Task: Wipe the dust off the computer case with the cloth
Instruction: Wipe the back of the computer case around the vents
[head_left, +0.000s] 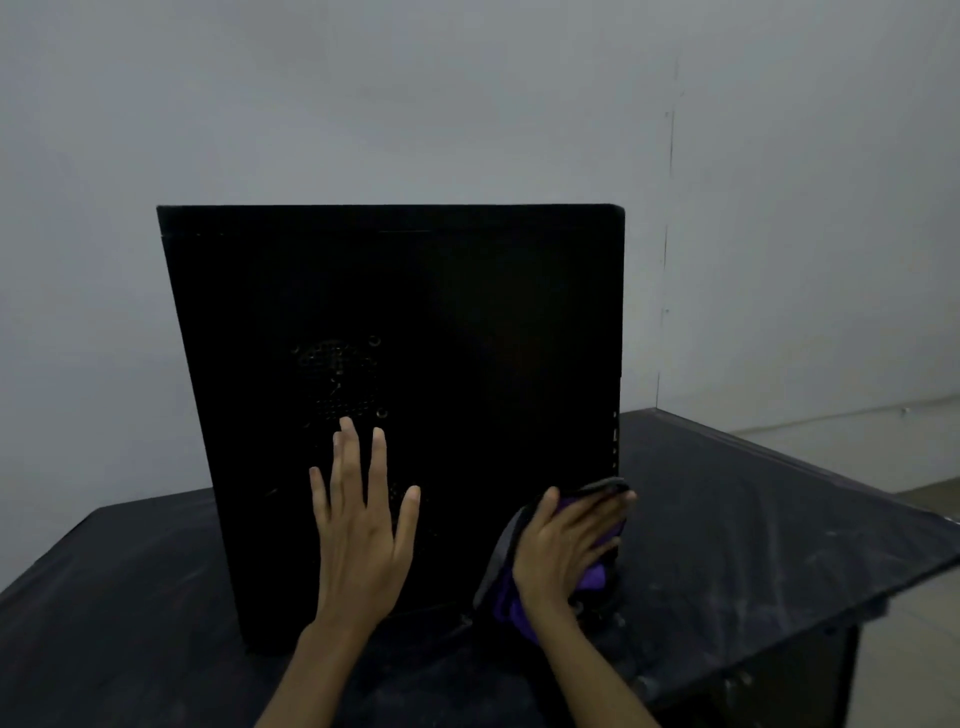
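Grey walls (467, 104) are filling the background, meeting in a corner at the right, and I am looking down at a dark table (753, 519) whose cloth-like covering is showing pale dusty streaks. On it the computer case (395, 322) is standing upright, a tall black box with its broad side panel facing me. A round patch of vent holes (337, 379) is showing in the lower left part of that panel.

My left hand (361, 525) is lying flat against the panel just below the vent holes, fingers straight and spread wide, holding nothing. My right hand (563, 545) is pressing the cloth (506, 561) against the lower right corner of the case, close to the table. Its fingers are lying fairly straight over the fabric and reaching toward the case's right edge; I cannot tell whether the thumb is gripping the cloth or only resting on it. The cloth is purple with a grey side, bunched under the palm and hanging out beside the wrist.

To the far right, beyond the table edge, a pale floor (914, 649) is showing.
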